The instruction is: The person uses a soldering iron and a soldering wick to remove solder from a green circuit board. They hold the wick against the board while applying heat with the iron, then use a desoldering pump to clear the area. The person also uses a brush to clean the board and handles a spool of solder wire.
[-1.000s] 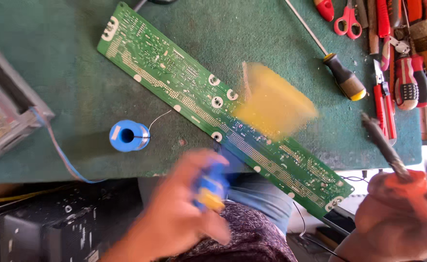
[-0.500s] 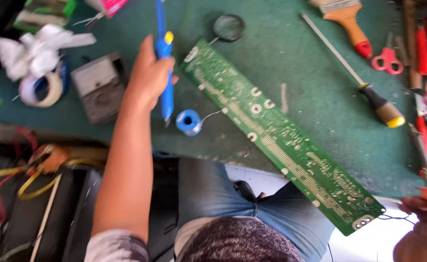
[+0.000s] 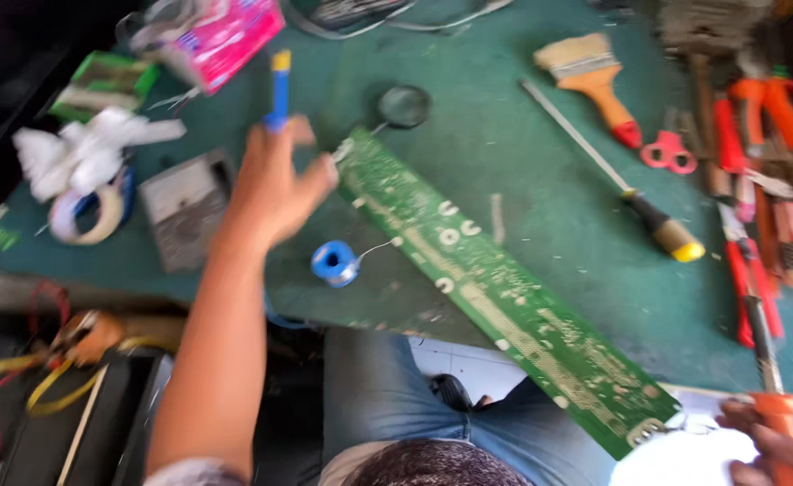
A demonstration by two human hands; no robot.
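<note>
A: While your left hand [image 3: 275, 184] was over the blue solder spool [image 3: 334, 263] half a second ago, it has now gone further up the green table [image 3: 540, 207], past the top corner of the long green circuit board [image 3: 495, 292].

B: And what is it carrying?

A: Your fingers are clenched round the blue tool with the yellow end [image 3: 279, 85], which now points away from you, its yellow end up toward the pink packet [image 3: 225, 45].

B: My other hand?

A: Your right hand [image 3: 774, 445] sits low at the corner, its grip closed on the orange-handled iron [image 3: 770, 382]. That has hardly moved.

B: The board?

A: Lying slantwise as before, its lower end hanging over the table's edge above your lap, spool just beside it.
</note>
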